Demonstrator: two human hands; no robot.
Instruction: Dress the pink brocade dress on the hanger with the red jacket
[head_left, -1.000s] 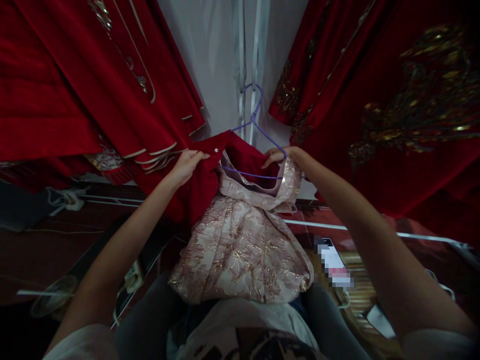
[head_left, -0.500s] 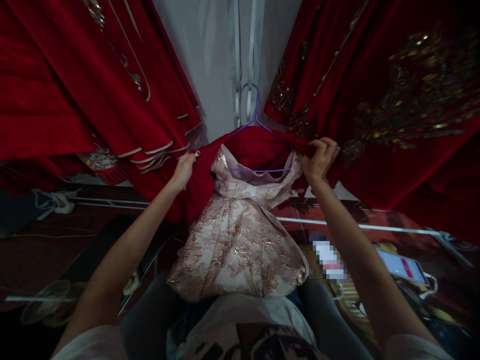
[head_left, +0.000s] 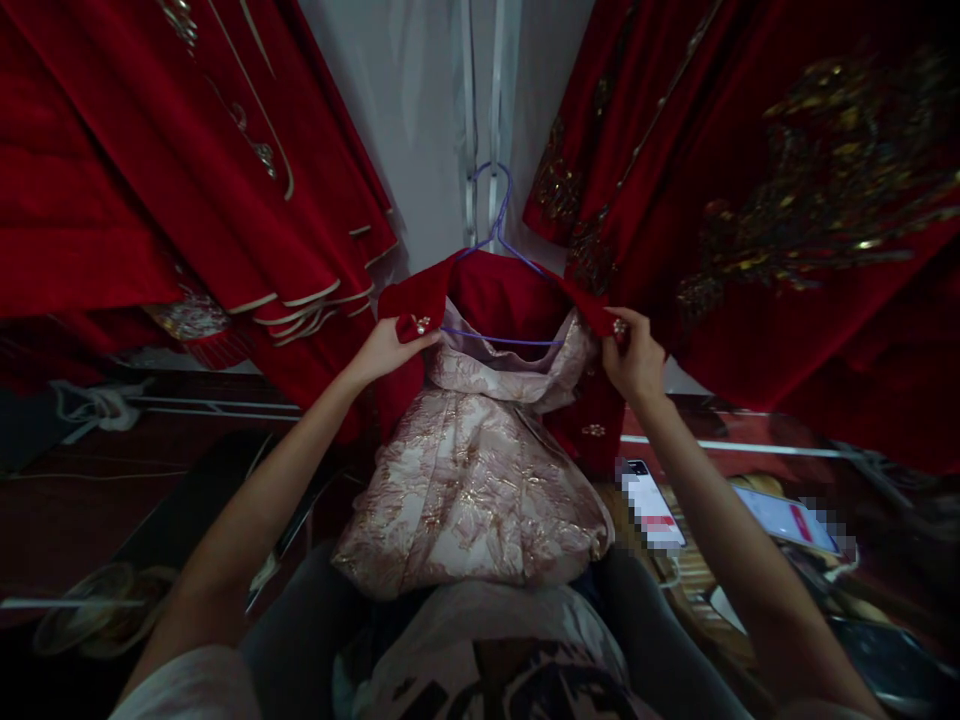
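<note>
A red jacket (head_left: 510,295) hangs on a purple wire hanger (head_left: 501,215), with a pale pink brocade dress (head_left: 480,490) in front of its inner back. The dress has a gold pattern, and its skirt spreads down to my lap. My left hand (head_left: 386,350) pinches the jacket's left front edge by a small jewelled fastener. On the other side, my right hand (head_left: 634,355) grips the opposite edge, also by a jewelled fastener. Between my hands, the hanger's lower bar crosses the dress neckline.
Red garments with gold embroidery hang at the left (head_left: 300,200) and right (head_left: 750,330). Behind the hanger are metal poles (head_left: 480,90). Two lit phones lie at the lower right, one phone (head_left: 652,505) beside my forearm. A clear plastic container (head_left: 90,610) is at the lower left.
Both hands have shifted along the jacket's front edges; the left has moved right and slightly down, the right slightly down. The collar now folds outward, showing the jewelled fasteners.
</note>
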